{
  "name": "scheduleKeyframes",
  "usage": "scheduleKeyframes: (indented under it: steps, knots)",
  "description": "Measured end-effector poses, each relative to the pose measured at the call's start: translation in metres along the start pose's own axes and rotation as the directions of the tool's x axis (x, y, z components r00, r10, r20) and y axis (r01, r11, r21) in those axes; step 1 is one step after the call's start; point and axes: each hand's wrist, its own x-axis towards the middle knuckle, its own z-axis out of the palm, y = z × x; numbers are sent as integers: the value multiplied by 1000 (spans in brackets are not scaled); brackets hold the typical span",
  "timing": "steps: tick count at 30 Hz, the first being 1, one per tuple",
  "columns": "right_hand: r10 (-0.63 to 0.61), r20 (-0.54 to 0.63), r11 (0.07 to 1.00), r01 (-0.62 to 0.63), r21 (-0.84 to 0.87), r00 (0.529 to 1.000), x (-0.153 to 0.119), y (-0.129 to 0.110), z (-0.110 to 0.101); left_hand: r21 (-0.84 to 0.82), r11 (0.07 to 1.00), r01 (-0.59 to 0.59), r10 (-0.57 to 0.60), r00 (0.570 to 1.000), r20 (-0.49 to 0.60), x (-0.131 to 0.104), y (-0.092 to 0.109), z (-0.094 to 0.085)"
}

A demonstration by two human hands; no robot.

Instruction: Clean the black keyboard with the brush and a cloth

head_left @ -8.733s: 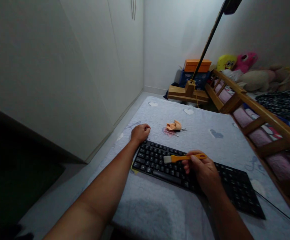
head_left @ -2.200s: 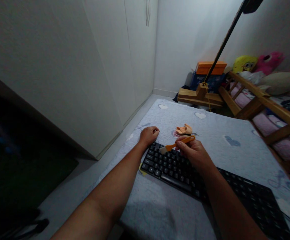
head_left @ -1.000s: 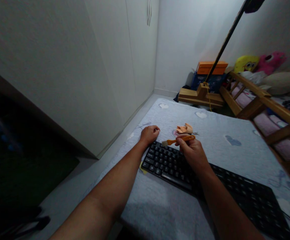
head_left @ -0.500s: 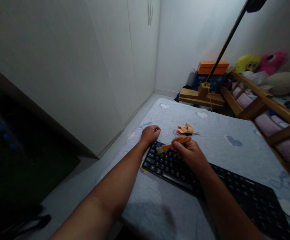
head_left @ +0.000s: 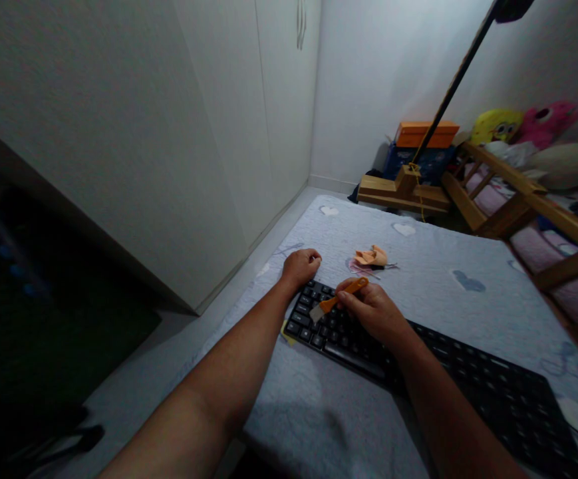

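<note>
The orange brush (head_left: 327, 305) has pale bristles (head_left: 316, 313).

Our bare left forearm (head_left: 229, 369), broad and smooth-sided, tapers to a slim bare wrist (head_left: 287, 286) and an uncovered left hand (head_left: 302, 267); our bare right forearm (head_left: 441, 382) narrows toward an uncovered right hand (head_left: 372, 311).

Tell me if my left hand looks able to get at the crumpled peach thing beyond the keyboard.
Probably yes: nothing tall shows between your left hand and the peach thing; your right hand, holding the brush over the keyboard, seems nearer you, out of that path.
</note>
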Motion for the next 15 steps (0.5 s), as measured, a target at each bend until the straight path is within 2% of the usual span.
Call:
scheduleKeyframes:
  steps: [5, 9, 15]
  knots:
    - [-32, -188, 997, 18, -78, 982, 2, 4, 0, 7, 1000, 3, -3, 1000, 8, 1, 0, 0]
    - [-20, -337, 995, -14, -97, 941, 2, 6, -1, -9, 1000, 6, -6, 1000, 8, 1, -1, 1]
    - [-3, -467, 998, -29, -62, 884, 1, 6, -2, -117, 993, -8, 5, 1000, -26, 3, -7, 3]
